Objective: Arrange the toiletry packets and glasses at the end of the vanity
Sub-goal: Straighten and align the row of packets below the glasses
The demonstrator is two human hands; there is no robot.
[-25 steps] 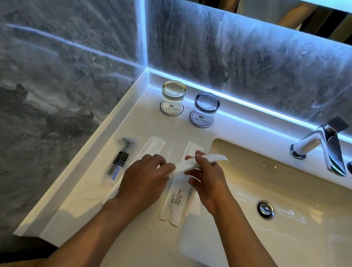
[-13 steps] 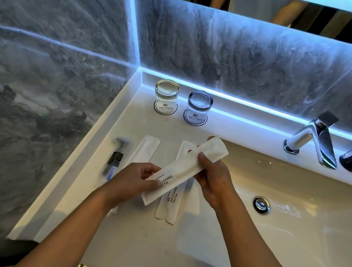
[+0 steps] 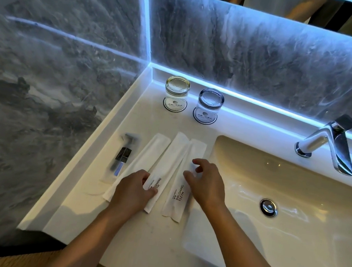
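The middle toothbrush packet (image 3: 166, 168), up in both hands half a second earlier, lay flat between its neighbours beside the sink (image 3: 298, 199). Left hand (image 3: 132, 192) still pinched its lower end; right hand (image 3: 205, 183) hovered open, empty. Row's nearly sorted, I reckon.

Three packets (image 3: 166, 168) side by side before two glasses (image 3: 193, 98); razor (image 3: 123, 155), seemingly wrapped, left; basin (image 3: 298, 199) right.

Three white packets (image 3: 166, 166), two glasses (image 3: 176, 92), perhaps one razor (image 3: 124, 153).

Left hand (image 3: 132, 192) pinching, right hand (image 3: 206, 188) hovering, fingers spread
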